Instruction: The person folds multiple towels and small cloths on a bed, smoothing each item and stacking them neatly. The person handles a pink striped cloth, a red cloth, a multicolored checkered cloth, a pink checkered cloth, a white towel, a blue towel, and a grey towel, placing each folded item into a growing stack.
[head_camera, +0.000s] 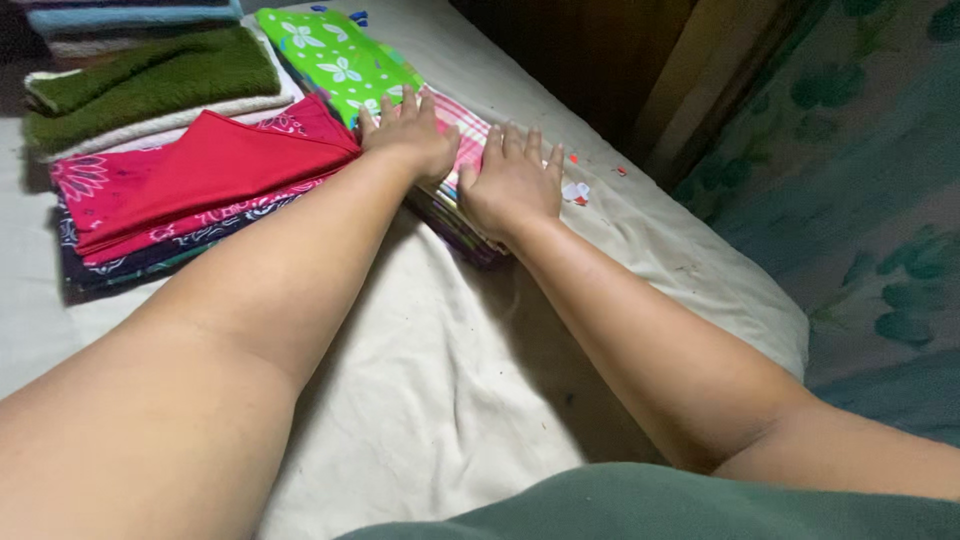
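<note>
A folded stack of checked pink-and-white cloth (462, 130) lies on a pale sheet (450, 380) covering the bed, its long axis running diagonally from the near right corner toward the far left, where it points at a bright green flowered cloth (335, 55) just beyond it. Both of the person's hands rest flat on top of the stack, fingers spread and extended, grasping nothing: the left hand (408, 135) covers the far end, the right hand (512, 180) the near end, thumbs almost touching. The stack sits directly under the palms, at full arm's reach, with the right hand slightly nearer the body. Touching the stack's left side is a pile topped by a red cloth (215, 165) over patterned pink and dark blue layers; behind that lies a green towel (150, 85). Small red scraps (580, 195) dot the sheet just beside the right hand
</note>
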